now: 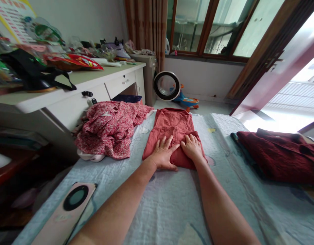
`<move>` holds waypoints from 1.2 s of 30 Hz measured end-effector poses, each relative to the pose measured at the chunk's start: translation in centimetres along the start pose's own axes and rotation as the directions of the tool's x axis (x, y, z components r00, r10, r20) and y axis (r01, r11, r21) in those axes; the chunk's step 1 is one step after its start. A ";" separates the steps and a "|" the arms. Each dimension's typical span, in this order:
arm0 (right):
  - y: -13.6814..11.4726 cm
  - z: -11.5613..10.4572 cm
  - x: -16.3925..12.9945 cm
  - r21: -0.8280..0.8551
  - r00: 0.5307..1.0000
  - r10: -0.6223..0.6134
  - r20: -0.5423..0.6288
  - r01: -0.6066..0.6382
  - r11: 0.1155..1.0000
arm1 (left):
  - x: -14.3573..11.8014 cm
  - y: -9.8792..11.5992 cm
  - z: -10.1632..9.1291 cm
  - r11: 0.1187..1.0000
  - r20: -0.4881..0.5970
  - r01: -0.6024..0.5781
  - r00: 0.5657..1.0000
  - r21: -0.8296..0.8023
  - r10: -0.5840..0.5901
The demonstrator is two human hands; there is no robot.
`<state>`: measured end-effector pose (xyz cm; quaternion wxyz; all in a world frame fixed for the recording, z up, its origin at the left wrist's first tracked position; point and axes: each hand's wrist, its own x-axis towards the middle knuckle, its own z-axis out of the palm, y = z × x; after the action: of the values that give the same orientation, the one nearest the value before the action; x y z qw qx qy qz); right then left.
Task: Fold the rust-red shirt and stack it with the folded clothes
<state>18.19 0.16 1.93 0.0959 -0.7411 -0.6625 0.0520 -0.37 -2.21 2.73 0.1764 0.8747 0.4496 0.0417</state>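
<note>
The left hand [163, 156] and right hand [193, 149] lie flat on a folded red shirt [178, 131] near the pale blue sheet's [169, 204] far edge; a cluttered desk [90, 79] and washing machine [148, 78] stand leftward.

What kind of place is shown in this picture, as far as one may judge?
Probably a room in a home: an apparent washing machine with its round door open, a cluttered desk and a folded red garment on a patterned cloth suggest it.
</note>
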 end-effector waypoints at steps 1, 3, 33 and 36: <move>0.0 0.0 0.0 0.002 1.000 -0.002 -0.002 0.002 1.000 | 0.0 0.1 0.0 1.000 0.012 0.005 1.000 0.006 -0.005; 0.1 0.0 0.0 0.005 1.000 -0.006 -0.008 0.006 1.000 | 0.0 0.4 -0.2 1.000 0.030 0.017 0.999 0.007 -0.018; 5.0 -5.5 0.6 0.781 0.991 -0.135 -0.013 0.094 0.618 | -1.2 0.7 -4.1 0.999 -0.226 -0.028 0.974 -0.025 0.022; 5.9 -6.0 0.6 0.784 0.997 -0.064 -0.033 0.065 0.618 | -1.3 0.7 -4.8 0.999 -0.257 -0.006 0.966 -0.033 -0.002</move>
<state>25.23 -0.35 6.54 0.4116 -0.6011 -0.5996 0.3314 -1.68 -2.34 7.60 0.1311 0.8592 0.4670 0.1625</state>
